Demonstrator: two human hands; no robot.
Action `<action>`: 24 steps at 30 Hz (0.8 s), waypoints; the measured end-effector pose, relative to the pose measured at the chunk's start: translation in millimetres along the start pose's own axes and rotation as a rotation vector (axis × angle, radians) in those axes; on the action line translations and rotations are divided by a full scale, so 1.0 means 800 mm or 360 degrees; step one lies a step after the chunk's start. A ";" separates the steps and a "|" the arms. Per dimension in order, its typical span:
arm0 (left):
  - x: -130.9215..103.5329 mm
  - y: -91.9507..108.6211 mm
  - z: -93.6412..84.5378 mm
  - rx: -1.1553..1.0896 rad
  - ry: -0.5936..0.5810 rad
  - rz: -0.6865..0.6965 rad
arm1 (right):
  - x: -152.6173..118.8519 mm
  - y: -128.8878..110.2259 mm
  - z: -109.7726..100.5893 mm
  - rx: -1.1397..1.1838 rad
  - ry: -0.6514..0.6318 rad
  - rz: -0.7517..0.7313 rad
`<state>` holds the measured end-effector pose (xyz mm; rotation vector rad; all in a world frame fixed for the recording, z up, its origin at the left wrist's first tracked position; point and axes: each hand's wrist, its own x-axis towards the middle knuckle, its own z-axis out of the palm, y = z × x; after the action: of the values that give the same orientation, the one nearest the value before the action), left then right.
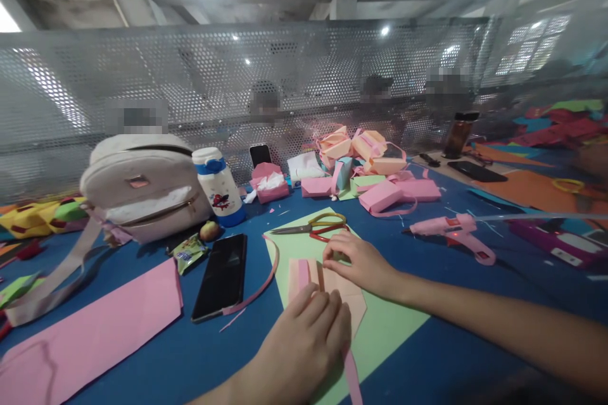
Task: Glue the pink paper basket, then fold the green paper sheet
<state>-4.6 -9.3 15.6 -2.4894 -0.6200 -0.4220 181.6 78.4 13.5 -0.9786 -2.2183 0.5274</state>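
On a light green sheet [394,329] lies a folded peach paper piece [356,307] with a pink paper strip [304,271] across it. My left hand [308,335] rests over its near part, fingers curled together and gripping the paper. The end of a pink strip [351,376] comes out below that hand. At the far edge of the folded paper, my right hand [358,262] has its thumb and forefinger pinched on it. Just beyond the right hand are scissors [304,228] with yellow and red handles, their blades pointing left.
A pink glue gun [449,231] lies to the right. Left are a black phone [221,278], a curved pink strip [266,285], a pink sheet [99,335], a backpack [142,186] and a bottle [219,190]. Several paper boxes [380,193] stand before a perforated metal divider [304,69].
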 end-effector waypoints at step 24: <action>-0.004 0.001 0.011 0.0024 0.0157 -0.0004 | -0.008 -0.001 -0.001 -0.0271 0.0005 -0.0223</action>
<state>-5.3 -5.9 7.2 -2.4371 -0.5850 -0.5352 185.0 72.8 12.2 -0.8990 -2.3376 0.2772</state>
